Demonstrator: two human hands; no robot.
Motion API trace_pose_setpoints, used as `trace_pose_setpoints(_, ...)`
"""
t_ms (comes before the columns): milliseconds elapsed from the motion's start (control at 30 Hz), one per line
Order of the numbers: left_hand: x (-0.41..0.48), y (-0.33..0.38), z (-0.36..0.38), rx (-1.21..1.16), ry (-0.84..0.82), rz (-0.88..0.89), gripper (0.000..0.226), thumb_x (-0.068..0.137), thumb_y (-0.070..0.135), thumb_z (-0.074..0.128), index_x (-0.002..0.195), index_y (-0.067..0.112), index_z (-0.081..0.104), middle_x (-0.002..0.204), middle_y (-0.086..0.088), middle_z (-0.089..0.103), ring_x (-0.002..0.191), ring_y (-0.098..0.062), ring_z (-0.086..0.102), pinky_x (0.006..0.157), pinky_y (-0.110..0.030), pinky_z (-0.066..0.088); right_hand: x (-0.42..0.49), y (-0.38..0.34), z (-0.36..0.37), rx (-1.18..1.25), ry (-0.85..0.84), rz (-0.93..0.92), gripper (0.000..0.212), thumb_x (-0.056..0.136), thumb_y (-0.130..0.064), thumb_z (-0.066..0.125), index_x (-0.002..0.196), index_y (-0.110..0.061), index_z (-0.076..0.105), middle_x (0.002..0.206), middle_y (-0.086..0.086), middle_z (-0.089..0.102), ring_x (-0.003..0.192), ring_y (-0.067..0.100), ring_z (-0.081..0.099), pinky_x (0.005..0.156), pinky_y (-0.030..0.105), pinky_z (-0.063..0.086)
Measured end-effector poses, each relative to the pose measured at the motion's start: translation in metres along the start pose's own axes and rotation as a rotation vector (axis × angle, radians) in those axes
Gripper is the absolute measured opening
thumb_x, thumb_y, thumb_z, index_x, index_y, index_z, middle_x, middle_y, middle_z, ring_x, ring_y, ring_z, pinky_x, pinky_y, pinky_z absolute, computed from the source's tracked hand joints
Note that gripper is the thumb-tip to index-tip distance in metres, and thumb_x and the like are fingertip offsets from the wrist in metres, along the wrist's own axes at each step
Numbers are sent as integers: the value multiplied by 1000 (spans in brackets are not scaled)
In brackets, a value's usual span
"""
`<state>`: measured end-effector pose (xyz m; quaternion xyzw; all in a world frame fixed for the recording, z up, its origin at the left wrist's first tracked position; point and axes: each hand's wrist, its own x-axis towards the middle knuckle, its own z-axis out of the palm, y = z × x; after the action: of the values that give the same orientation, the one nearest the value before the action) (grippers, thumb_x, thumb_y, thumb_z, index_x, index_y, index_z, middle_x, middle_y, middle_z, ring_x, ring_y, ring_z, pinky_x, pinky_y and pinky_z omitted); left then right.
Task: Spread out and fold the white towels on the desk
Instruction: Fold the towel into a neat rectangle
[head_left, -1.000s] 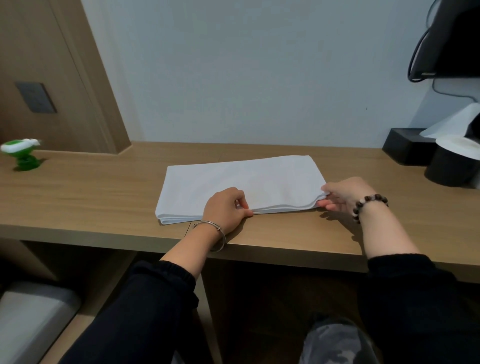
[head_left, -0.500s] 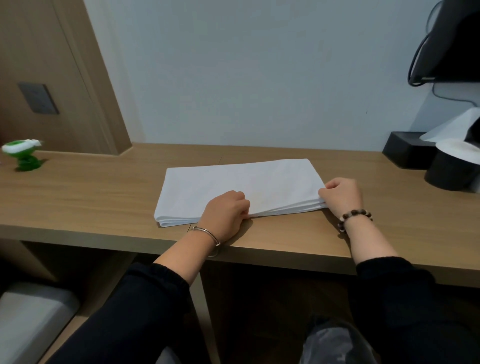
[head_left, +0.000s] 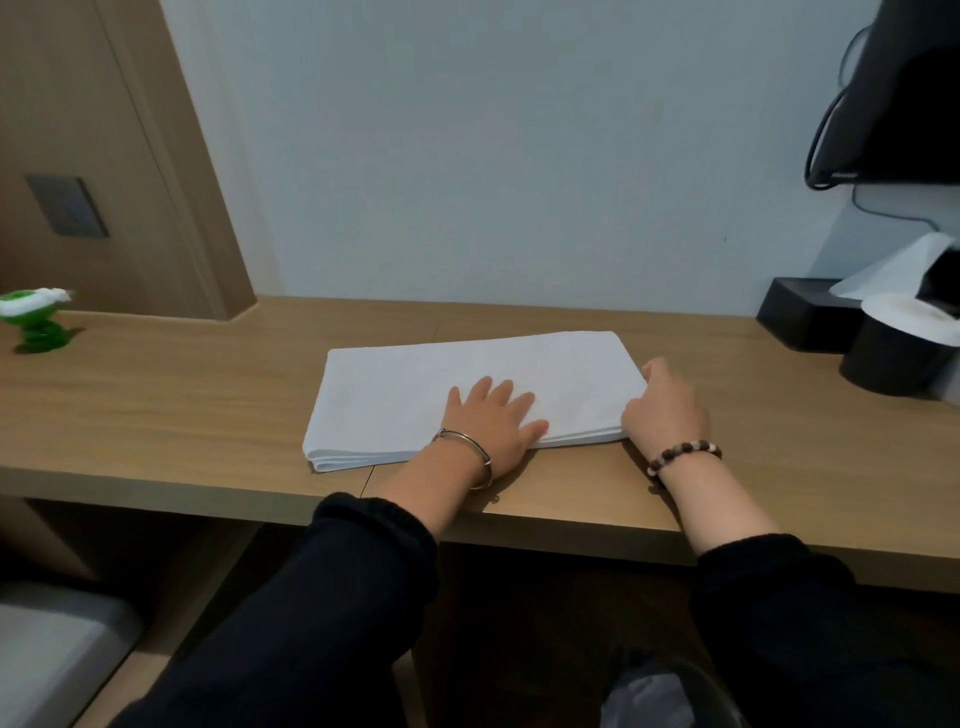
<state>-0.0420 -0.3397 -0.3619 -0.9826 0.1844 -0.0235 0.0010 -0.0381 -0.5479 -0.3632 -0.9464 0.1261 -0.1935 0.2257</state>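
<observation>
A white towel (head_left: 415, 384), folded into a long flat rectangle of several layers, lies in the middle of the wooden desk (head_left: 182, 395). My left hand (head_left: 491, 423) lies flat on its near middle with fingers spread and straight. At the towel's right end my right hand (head_left: 665, 413) curls its fingers around the near right corner, gripping the edge. The fingertips of that hand are hidden under the fabric.
A green and white toy (head_left: 34, 322) stands at the desk's far left. At the far right are a black tissue box (head_left: 795, 317) and a black cup (head_left: 893, 358) with a white lid. A black monitor (head_left: 904, 88) with cables hangs above right.
My left hand has opened from a curled grip at the near edge and now lies flat on the towel. My right hand stays at the right end.
</observation>
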Motion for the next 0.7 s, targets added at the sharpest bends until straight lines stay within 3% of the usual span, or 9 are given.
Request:
trace_pose_setpoints(67, 5, -2, 7, -19, -94, -30, 56, 98, 52, 11, 150, 32, 7, 159, 4, 0, 146, -23, -2, 113, -55, 3, 3, -9, 0, -163, 99, -140, 34, 77, -1, 46, 108, -11, 53, 108, 10, 54, 99, 30, 49, 77, 37, 41)
trace_pose_setpoints(133, 9, -4, 12, -14, -91, -43, 56, 98, 50, 9, 150, 33, 1, 159, 5, -5, 146, -22, -6, 113, -54, 0, 7, -26, 2, -151, 104, -305, 46, 80, -1, 45, 124, -11, 51, 125, 10, 52, 113, 30, 45, 92, 38, 37)
trace_pose_setpoints(200, 9, -3, 13, -11, -81, -47, 56, 98, 47, 10, 150, 31, 0, 159, 5, -5, 146, -21, -6, 113, -54, 0, 8, -41, 11, -147, -106, -404, 48, 93, -11, 38, 141, -13, 37, 145, 9, 39, 131, 27, 36, 108, 39, 30)
trace_pose_setpoints(267, 9, -7, 13, -28, -94, -59, 56, 98, 44, 11, 150, 30, 0, 159, 6, -6, 146, -20, -5, 113, -54, 1, 7, -43, 25, -290, -371, -409, 49, 101, -26, 23, 149, -21, 20, 157, 3, 18, 143, 21, 18, 116, 44, 16)
trace_pose_setpoints(367, 8, -47, 9, -63, -110, -241, 55, 98, 43, 12, 150, 31, 0, 158, 9, -8, 146, -18, -6, 113, -54, 0, 9, -37, 29, -339, -507, -346, 53, 100, -29, 15, 152, -26, 8, 160, -2, 0, 146, 17, 1, 118, 47, 3)
trace_pose_setpoints(500, -15, -117, 10, -75, -80, -551, 59, 95, 51, 9, 150, 32, 0, 158, 9, -10, 146, -19, -8, 113, -57, 0, 11, -43, 27, -352, -578, -264, 57, 96, -30, 20, 151, -23, 6, 160, -1, -5, 146, 18, -2, 116, 51, 1)
trace_pose_setpoints(600, -22, -123, 12, -70, -69, -568, 61, 94, 52, 7, 150, 31, -1, 158, 8, -11, 145, -18, -10, 112, -59, -1, 26, -64, 29, -406, -552, -216, 54, 94, -30, 25, 146, -16, 22, 157, 4, 10, 143, 26, 11, 113, 56, 12)
trace_pose_setpoints(700, -20, -119, 11, -67, -58, -564, 61, 94, 51, 7, 150, 30, -1, 158, 7, -10, 145, -19, -10, 113, -59, -1, 33, -110, 50, -311, -429, -409, 54, 98, -32, 26, 148, -16, 18, 159, 5, 4, 145, 25, 6, 113, 53, 10)
